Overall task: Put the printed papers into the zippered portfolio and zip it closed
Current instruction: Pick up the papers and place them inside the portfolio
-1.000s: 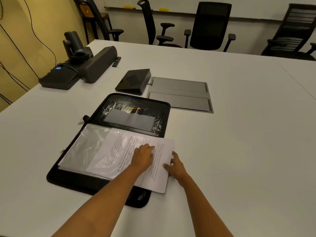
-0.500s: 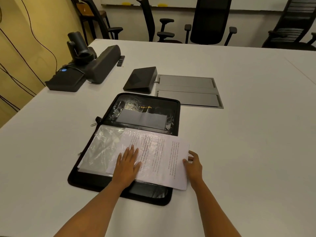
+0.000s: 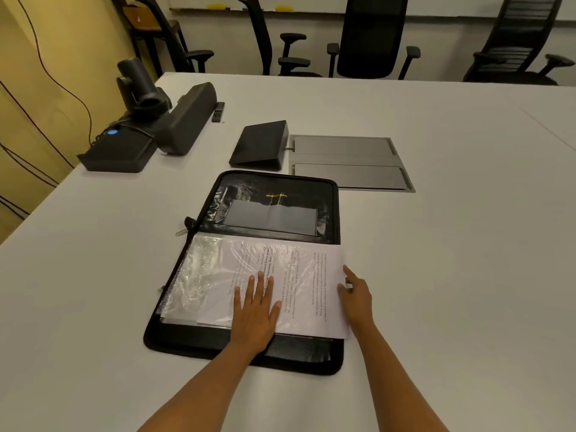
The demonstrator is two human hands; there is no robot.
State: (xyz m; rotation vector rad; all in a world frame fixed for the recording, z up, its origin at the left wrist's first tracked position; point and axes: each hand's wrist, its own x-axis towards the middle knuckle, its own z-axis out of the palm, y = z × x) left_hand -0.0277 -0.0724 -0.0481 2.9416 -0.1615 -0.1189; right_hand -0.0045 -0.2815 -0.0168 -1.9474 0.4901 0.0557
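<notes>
A black zippered portfolio [image 3: 327, 188] lies open on the white table, its zipper pull [image 3: 182, 232] at the left hinge. The printed papers [image 3: 308, 275] lie on the near half, partly under a clear plastic sleeve [image 3: 202, 269], with their right edge sticking out past the portfolio's right side. My left hand [image 3: 254, 310] rests flat on the papers, fingers spread. My right hand [image 3: 355, 294] touches the papers' right edge with its fingertips, holding nothing.
A black wedge-shaped device [image 3: 260, 145] and a grey flush table hatch [image 3: 349, 160] sit just beyond the portfolio. A camera and speaker bar [image 3: 156, 120] stand at the far left. Office chairs [image 3: 371, 35] line the table's far edge.
The papers have turned and slid left, squarer with the portfolio. My left hand moved down the sheet and flattened; my right hand shifted to the papers' right edge.
</notes>
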